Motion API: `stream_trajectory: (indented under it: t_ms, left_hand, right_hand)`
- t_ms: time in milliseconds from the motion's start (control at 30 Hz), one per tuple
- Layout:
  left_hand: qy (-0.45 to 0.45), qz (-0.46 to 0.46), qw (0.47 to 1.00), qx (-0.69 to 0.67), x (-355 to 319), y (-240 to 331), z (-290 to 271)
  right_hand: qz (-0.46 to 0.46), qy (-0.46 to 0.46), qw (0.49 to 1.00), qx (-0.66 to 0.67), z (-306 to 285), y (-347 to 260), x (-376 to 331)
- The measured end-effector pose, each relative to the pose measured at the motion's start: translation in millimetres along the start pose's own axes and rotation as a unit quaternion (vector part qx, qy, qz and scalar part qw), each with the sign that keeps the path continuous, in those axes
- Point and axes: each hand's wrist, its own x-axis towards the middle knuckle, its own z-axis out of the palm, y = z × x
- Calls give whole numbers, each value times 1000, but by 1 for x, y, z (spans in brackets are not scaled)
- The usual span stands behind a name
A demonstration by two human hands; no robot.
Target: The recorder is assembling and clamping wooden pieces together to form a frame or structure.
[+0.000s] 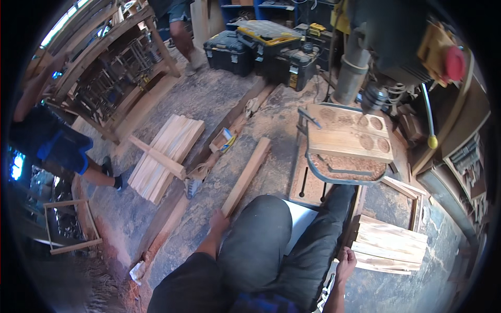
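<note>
Head view: the left hand [219, 222], at 7 o'clock from the middle, has its fingers bent around the near end of a long wooden bar [247, 176]; the bar slants toward 1 o'clock, left of the person's knee [255, 235]. The right hand [345, 264], between 4 and 5 o'clock, has its fingers partly curled; whether it has hold of anything I cannot tell. It is just beside a stack of pale boards [391, 242] at 4 o'clock.

At 3 o'clock, a thick plank [347, 138] with round cut-outs lies on the drill table [347, 179], among wood shavings, with the drill chuck [376, 98] above it. At 9 o'clock a bundle of wood strips [156, 175] lies on the floor [190, 242], one loose stick [156, 156] across it. Black toolboxes [228, 51] stand at 12 o'clock. One co-worker [62, 141] is at 9 o'clock, another [180, 34] at 11.
</note>
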Motion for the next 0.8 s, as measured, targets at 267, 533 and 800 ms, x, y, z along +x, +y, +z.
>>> stream_trajectory:
  t_ms: [267, 533, 800]
  left_hand:
    - [68, 34, 996, 36, -9, -8, 3]
    - [5, 8, 999, 36, -1, -12, -7]
    - [48, -12, 999, -16, -15, 4, -28]
  right_hand:
    - [-4, 9, 1000, 20, 0, -20, -7]
    - [0, -4, 1000, -25, 2, 4, 15]
    - [27, -39, 998, 36, 15, -10, 15]
